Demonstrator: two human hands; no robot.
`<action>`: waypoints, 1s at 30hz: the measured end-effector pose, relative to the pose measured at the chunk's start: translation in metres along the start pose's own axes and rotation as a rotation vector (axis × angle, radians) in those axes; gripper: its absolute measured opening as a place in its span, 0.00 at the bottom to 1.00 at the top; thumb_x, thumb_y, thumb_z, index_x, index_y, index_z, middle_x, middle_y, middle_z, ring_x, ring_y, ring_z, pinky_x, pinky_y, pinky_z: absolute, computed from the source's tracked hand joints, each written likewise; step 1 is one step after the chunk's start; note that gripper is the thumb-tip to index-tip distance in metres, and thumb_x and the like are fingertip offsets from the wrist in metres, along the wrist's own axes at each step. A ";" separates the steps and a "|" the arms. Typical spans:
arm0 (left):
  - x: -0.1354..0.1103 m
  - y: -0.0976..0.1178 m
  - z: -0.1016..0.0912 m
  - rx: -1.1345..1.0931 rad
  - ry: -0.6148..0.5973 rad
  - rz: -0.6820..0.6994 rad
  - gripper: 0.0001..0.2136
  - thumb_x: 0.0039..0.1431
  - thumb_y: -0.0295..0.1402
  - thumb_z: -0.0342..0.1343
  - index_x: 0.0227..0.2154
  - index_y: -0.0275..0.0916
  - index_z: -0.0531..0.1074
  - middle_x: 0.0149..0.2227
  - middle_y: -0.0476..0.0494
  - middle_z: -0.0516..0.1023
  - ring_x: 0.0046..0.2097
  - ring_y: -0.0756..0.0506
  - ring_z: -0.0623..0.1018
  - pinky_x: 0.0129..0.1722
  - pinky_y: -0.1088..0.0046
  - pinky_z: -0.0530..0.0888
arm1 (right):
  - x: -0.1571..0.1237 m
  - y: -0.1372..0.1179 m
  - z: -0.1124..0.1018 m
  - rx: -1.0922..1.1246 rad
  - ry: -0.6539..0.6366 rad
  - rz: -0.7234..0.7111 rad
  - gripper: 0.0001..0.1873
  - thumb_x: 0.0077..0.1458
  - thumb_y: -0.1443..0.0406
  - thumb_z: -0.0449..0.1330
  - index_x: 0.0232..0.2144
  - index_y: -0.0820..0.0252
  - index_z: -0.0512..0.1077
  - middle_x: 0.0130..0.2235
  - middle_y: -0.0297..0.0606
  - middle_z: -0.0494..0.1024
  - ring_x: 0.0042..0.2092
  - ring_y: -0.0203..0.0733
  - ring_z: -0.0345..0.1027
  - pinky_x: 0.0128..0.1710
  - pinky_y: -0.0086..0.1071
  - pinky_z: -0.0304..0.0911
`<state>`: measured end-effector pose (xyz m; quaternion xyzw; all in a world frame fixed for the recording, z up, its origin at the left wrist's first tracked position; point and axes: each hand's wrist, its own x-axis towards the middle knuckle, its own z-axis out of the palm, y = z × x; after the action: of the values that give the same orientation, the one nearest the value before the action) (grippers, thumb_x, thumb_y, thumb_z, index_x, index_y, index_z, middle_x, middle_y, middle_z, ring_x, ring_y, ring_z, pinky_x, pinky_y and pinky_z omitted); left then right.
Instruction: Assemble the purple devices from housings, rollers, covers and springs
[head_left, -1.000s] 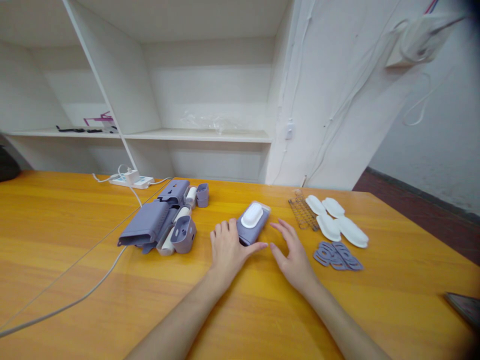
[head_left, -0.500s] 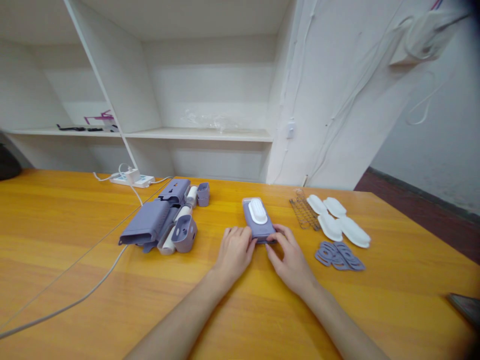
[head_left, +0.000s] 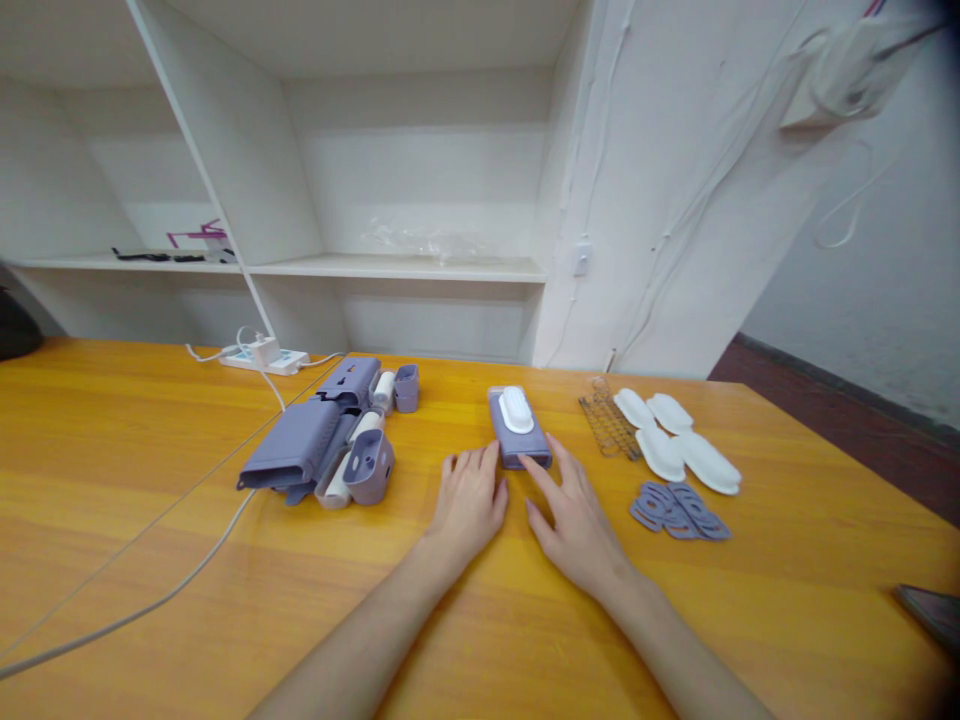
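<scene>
A flat purple plastic casing [head_left: 531, 448] lies on the table in front of me, with a white oval cover [head_left: 516, 410] on its upper face. By the casing's near left corner rests my left hand [head_left: 466, 498], its thumb off the casing and its fingers stretched forward. My right hand [head_left: 574, 515] is at the near right corner, fingers spread. Its fingertips are at the casing's near edge; whether they press on it I cannot tell. Neither hand is wrapped around anything.
Purple housings [head_left: 289, 440], white cylinders and small purple cups [head_left: 369, 470] stand at left. To the right lie white oval covers [head_left: 701, 460], springs [head_left: 609, 425] and flat purple pieces [head_left: 679, 512]. A power strip [head_left: 281, 362] with cables is at the back left.
The casing has moved slightly away from me. Both hands have loosened from its near end, and the right fingers have spread.
</scene>
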<state>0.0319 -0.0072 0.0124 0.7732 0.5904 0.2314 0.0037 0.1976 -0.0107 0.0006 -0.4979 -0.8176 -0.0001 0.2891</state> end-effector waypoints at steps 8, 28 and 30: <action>0.000 0.002 0.000 0.054 0.018 -0.011 0.12 0.59 0.32 0.45 0.46 0.41 0.64 0.43 0.40 0.71 0.47 0.41 0.68 0.48 0.63 0.61 | 0.003 -0.013 -0.004 -0.220 -0.098 0.001 0.28 0.59 0.64 0.45 0.62 0.51 0.50 0.64 0.42 0.51 0.64 0.49 0.40 0.58 0.57 0.43; 0.000 0.001 -0.001 0.075 0.012 0.001 0.10 0.60 0.33 0.44 0.43 0.40 0.65 0.42 0.40 0.70 0.47 0.41 0.68 0.48 0.62 0.61 | 0.059 0.027 0.009 -0.423 -0.003 0.154 0.25 0.57 0.63 0.45 0.57 0.59 0.58 0.59 0.49 0.60 0.60 0.52 0.49 0.57 0.61 0.26; 0.000 0.000 -0.001 0.077 0.013 0.005 0.10 0.60 0.33 0.44 0.43 0.40 0.65 0.42 0.41 0.70 0.46 0.41 0.68 0.47 0.62 0.62 | 0.063 0.032 0.011 -0.435 -0.004 0.165 0.25 0.57 0.62 0.45 0.57 0.59 0.58 0.59 0.50 0.60 0.60 0.52 0.49 0.57 0.62 0.25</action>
<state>0.0318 -0.0076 0.0130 0.7727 0.5971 0.2134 -0.0302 0.1968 0.0601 0.0125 -0.6136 -0.7555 -0.1519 0.1722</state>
